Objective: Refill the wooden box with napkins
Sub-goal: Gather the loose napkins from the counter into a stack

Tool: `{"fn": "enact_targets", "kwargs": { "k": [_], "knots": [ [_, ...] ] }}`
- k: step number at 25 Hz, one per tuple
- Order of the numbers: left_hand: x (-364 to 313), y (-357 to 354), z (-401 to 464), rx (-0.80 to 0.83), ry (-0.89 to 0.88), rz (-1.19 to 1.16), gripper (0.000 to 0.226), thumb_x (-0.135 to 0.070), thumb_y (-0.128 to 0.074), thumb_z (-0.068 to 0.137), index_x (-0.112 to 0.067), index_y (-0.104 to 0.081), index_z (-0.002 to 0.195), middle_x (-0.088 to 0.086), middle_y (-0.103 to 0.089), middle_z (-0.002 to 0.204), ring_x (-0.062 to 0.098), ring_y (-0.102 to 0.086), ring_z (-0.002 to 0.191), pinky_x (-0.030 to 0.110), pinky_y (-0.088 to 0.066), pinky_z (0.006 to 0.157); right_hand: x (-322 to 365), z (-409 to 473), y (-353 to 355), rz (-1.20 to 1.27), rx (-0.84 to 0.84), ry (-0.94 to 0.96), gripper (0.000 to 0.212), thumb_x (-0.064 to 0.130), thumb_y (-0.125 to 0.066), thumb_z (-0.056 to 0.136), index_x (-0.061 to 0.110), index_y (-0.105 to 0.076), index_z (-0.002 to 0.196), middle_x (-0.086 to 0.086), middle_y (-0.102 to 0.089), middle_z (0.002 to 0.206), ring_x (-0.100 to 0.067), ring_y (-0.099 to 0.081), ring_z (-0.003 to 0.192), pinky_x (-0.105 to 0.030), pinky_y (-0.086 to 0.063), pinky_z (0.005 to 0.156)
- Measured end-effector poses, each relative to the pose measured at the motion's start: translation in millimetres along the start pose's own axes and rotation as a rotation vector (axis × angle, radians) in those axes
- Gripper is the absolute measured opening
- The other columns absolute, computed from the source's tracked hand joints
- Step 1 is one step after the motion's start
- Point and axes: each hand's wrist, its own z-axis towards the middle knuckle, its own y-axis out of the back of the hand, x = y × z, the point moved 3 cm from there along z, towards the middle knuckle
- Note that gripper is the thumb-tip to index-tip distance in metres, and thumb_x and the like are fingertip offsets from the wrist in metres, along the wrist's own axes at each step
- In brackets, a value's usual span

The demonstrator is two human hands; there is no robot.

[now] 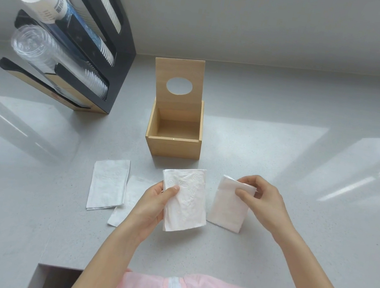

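On the pale grey counter (280,157), my left hand (153,202) gripped one napkin (185,200); my right hand (262,199) pinched another napkin (227,206) before the open wooden box (173,146).

Bright, soft daylight streaks glare across the counter (273,205); wide-angle edges bend, focus sharp.

Wooden box open; napkins outside it.
The light wooden box (172,147) stands upright, hinged lid (177,85) with oval hole raised at the rear, interior bare. One embossed white napkin (186,200) and one plain napkin (227,206) are lifted near its front; two more napkins (107,184) lie flat, overlapping, further left.
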Motion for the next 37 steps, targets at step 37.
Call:
{"fn": "enact_targets", "kwargs": {
  "k": [37],
  "knots": [
    [-1,12,-18,0.003,-0.006,0.011,0.015,-0.011,-0.053,0.089,-0.017,-0.065,0.096,-0.002,-0.073,0.084,0.011,-0.069,0.077,0.024,-0.053,0.069,49,5,-84,-0.024,0.169,0.103,0.008,0.019,-0.061,0.083,0.026,-0.060,0.087,0.010,-0.062,0.081,0.000,-0.055,0.069,-0.007,-0.044,0.054]
  ]
}}
